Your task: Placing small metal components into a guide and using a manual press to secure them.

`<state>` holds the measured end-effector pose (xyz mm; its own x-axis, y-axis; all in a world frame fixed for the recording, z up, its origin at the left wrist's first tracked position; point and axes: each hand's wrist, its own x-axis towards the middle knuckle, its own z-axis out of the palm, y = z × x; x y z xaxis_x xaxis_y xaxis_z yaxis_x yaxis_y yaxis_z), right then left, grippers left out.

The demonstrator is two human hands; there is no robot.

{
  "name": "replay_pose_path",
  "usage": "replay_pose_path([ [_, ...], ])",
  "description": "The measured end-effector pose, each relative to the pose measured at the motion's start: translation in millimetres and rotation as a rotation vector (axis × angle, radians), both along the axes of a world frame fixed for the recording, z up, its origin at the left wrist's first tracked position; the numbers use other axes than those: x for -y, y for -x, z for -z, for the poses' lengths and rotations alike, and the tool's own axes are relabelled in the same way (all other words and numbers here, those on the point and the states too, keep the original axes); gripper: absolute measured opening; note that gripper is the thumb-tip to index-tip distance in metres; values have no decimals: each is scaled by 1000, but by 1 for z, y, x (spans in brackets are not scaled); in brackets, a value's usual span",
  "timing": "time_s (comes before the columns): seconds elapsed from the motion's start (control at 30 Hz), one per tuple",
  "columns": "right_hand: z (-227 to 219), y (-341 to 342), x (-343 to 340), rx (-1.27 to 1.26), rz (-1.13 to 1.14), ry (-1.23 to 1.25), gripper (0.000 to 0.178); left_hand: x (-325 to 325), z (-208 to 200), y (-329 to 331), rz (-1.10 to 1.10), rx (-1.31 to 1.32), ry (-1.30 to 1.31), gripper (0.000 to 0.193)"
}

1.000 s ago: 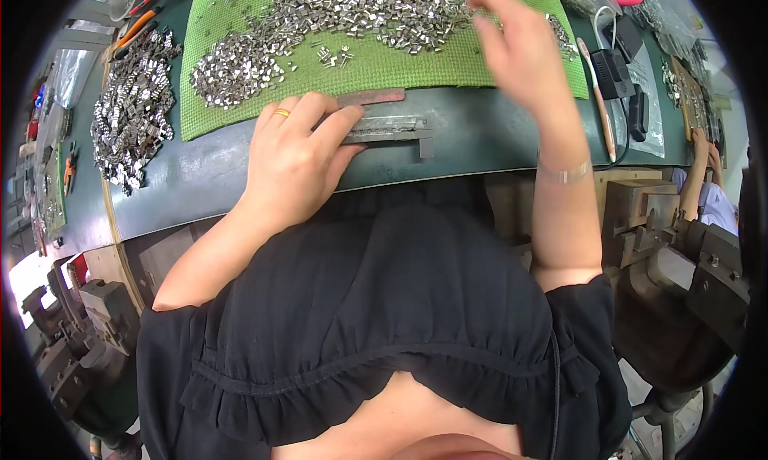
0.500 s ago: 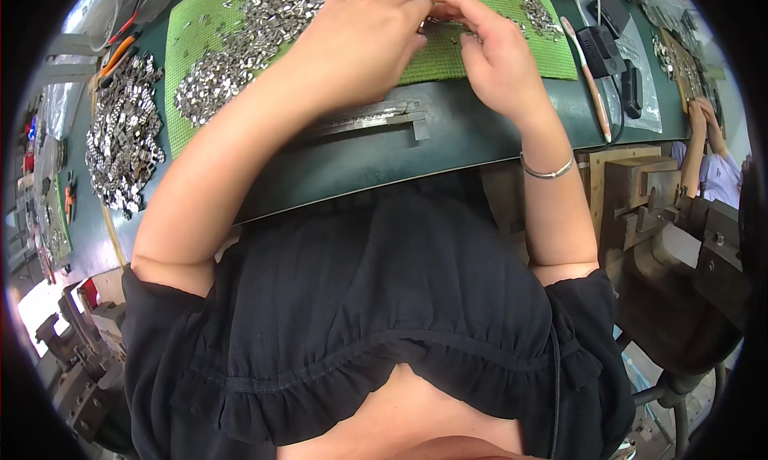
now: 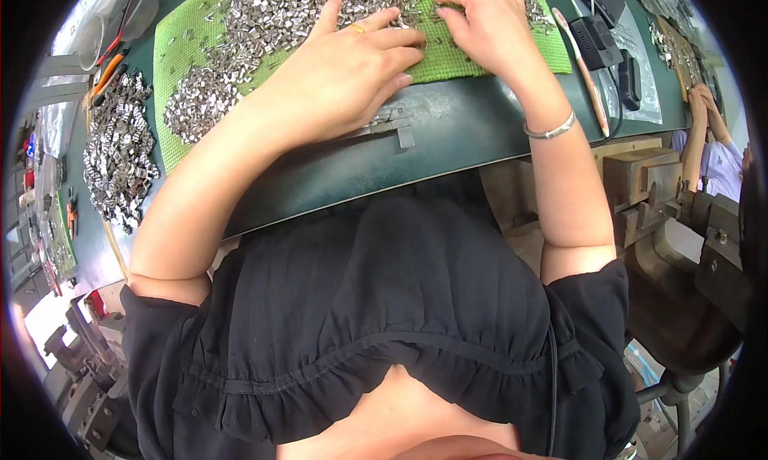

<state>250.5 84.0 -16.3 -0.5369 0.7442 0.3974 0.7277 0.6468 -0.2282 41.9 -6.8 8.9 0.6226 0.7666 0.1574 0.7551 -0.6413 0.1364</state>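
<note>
A large heap of small shiny metal pieces (image 3: 268,20) covers much of a green woven mat (image 3: 448,56). My left hand (image 3: 348,76) lies palm down at the heap's near edge, its fingers spread and a gold ring on one of them. Whatever is under its palm is hidden. To the right, my right hand (image 3: 488,24) is over the mat with thumb and forefinger drawn close together. What lies between those fingertips is too small to make out. A smaller group of metal pieces (image 3: 534,10) sits just beyond the right hand.
A flat metal strip tool (image 3: 388,126) lies near the table's front edge. Left of the mat are a pile of linked metal parts (image 3: 120,152) and an orange-handled tool (image 3: 108,76). At right, a pen-like stick (image 3: 588,80) lies beside black adapters (image 3: 596,44). Another person's hands (image 3: 698,96) work farther right.
My hands were close together at the far side of the mat. Now they are apart: the left has come nearer with fingers spreading, the right has moved up the mat.
</note>
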Motion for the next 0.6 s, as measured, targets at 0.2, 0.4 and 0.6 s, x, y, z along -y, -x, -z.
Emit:
replay_pose_path([
  [0.2, -2, 7, -4, 0, 26, 68, 5, 14, -2, 13, 16, 81, 77, 23],
  [0.4, -15, 0, 19, -38, -128, -130, 4, -8, -17, 12, -10, 72, 19, 22],
  [0.6, 7, -15, 55, -79, -135, -192, 7, -21, 3, -16, -49, 72, -139, 15],
])
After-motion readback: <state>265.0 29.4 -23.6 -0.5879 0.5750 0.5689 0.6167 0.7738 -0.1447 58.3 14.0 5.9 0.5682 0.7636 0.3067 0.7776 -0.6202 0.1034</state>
